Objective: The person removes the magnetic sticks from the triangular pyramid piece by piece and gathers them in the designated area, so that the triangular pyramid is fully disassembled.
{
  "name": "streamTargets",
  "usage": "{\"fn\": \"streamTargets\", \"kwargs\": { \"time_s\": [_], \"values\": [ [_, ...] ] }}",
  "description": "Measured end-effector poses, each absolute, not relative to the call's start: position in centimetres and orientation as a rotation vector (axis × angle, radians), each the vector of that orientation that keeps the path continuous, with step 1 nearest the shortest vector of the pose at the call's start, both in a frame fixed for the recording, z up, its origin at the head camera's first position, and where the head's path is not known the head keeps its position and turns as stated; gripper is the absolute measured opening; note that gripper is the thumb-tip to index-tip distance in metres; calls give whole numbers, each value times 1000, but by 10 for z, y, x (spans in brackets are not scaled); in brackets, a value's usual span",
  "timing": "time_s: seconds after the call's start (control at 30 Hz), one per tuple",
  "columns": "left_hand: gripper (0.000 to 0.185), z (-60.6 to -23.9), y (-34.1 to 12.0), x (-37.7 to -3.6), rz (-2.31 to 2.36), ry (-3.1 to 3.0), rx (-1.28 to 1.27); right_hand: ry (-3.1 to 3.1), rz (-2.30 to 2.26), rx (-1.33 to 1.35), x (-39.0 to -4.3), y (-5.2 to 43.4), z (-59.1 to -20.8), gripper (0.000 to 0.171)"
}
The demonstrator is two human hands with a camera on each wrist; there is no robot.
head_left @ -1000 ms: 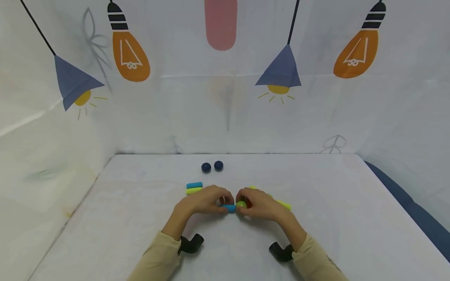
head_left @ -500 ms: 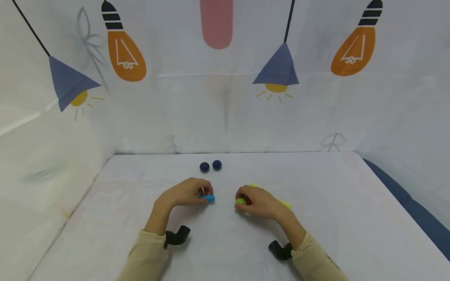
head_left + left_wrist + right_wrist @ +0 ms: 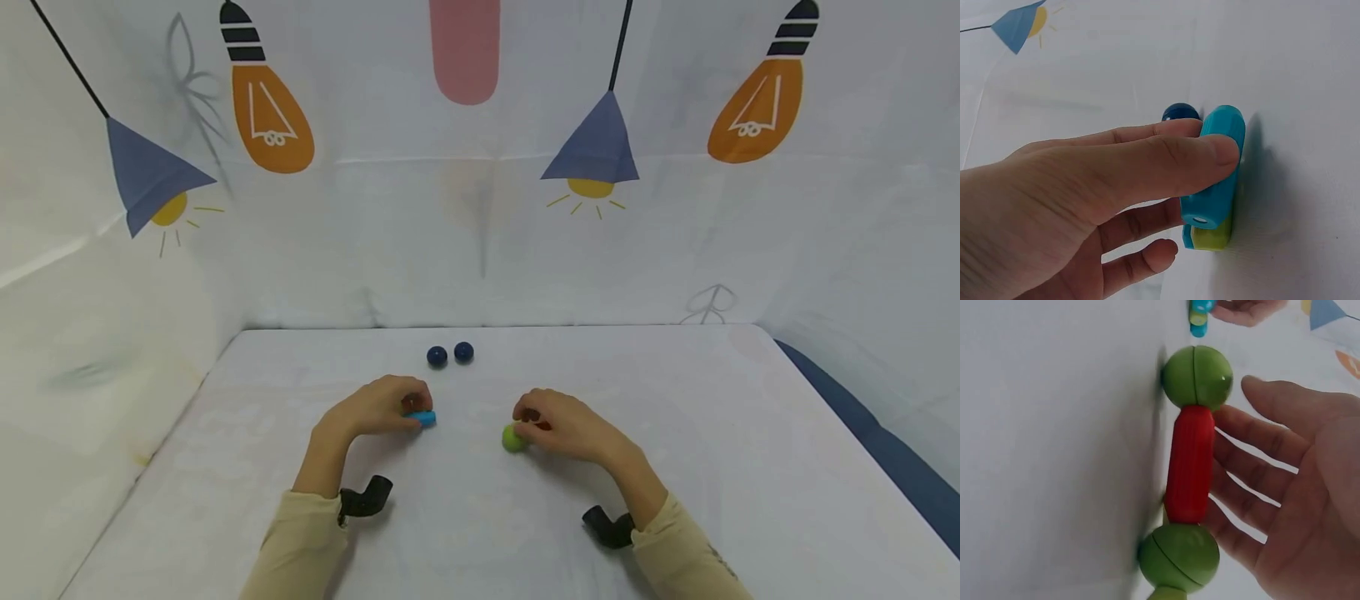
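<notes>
Head view, left hand [image 3: 380, 406] pinching blue rod [image 3: 426, 418], right hand [image 3: 573, 425] relaxed beside green ball [image 3: 512, 439]

A bright blue stick [image 3: 1214, 192] shows between the fingers of the left hand [image 3: 378, 406], a lime-yellow stick [image 3: 1213, 239] near their tips, as I watch remotely. Beside the fingers of the right hand [image 3: 573, 427], I make out a red stick [image 3: 1190, 465] between two green balls [image 3: 1199, 376], each crossed by a dark line. Beyond both sets of fingers, I see two navy balls [image 3: 437, 357] and a white backdrop [image 3: 375, 242] patterned with orange bulbs [image 3: 272, 121] and slate-blue lamps [image 3: 592, 146]; under the fingers, a white table [image 3: 465, 517].
</notes>
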State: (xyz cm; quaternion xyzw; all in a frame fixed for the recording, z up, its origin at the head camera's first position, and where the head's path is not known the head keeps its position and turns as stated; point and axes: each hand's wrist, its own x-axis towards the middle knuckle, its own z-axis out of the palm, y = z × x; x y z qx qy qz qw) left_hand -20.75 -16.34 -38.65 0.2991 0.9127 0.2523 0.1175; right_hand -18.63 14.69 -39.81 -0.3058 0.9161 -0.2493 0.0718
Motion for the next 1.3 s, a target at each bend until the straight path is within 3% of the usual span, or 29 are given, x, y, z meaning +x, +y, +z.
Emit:
{"fn": "streamTargets", "kwargs": {
  "time_s": [0.2, 0.77, 1.0, 1.3],
  "values": [
    [11, -389, -164, -208, 700, 2686, 860, 2803, -665, -924, -189, 155, -396, 8],
    [13, -386, -167, -207, 706, 2691, 818, 2750, -591, -991, -191, 158, -399, 10],
    [10, -392, -147, -209, 786, 2664, 944, 2761, -580, -1004, -190, 151, -402, 9],
    [37, -410, -88, -197, 782, 2655, 1077, 2808, -584, -1029, -187, 143, -407, 7]
  ]
}}
